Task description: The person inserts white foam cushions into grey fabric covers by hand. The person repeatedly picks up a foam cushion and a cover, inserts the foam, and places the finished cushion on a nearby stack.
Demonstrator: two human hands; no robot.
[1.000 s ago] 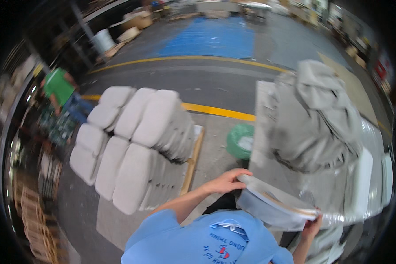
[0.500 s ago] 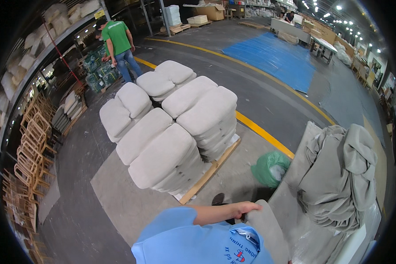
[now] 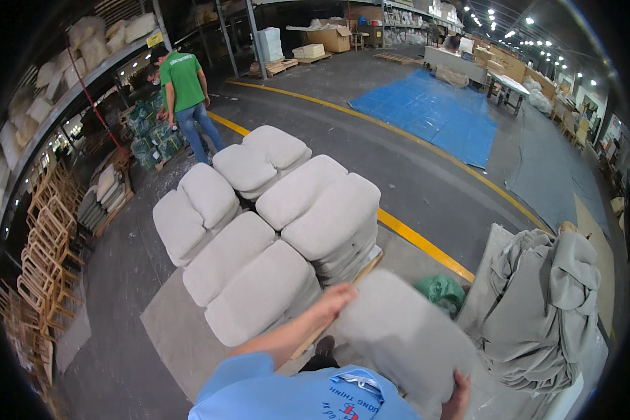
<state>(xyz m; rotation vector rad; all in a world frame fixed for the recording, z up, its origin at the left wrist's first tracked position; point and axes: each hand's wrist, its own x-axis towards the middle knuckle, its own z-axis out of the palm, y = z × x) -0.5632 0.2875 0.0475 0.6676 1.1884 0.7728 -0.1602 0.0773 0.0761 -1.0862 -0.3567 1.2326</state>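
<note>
Between my hands is a light grey, rounded cushion, held up in front of my body and slightly blurred. My left hand is closed on its left edge at the upper corner. My right hand grips the lower right edge, its fingers partly hidden by the cushion. Just beyond my left arm stand piles of similar grey cushions on a wooden pallet. The held cushion covers part of that pallet.
A heap of grey cloth covers lies on a table at my right. A green plastic bag rests on the floor beside it. Wooden chair frames are stacked at far left. A person in green stands beyond the piles near wrapped bundles.
The cushion has come up from low at my right side to in front of me. My left hand has moved left and up with it; my right hand now shows on its edge.
</note>
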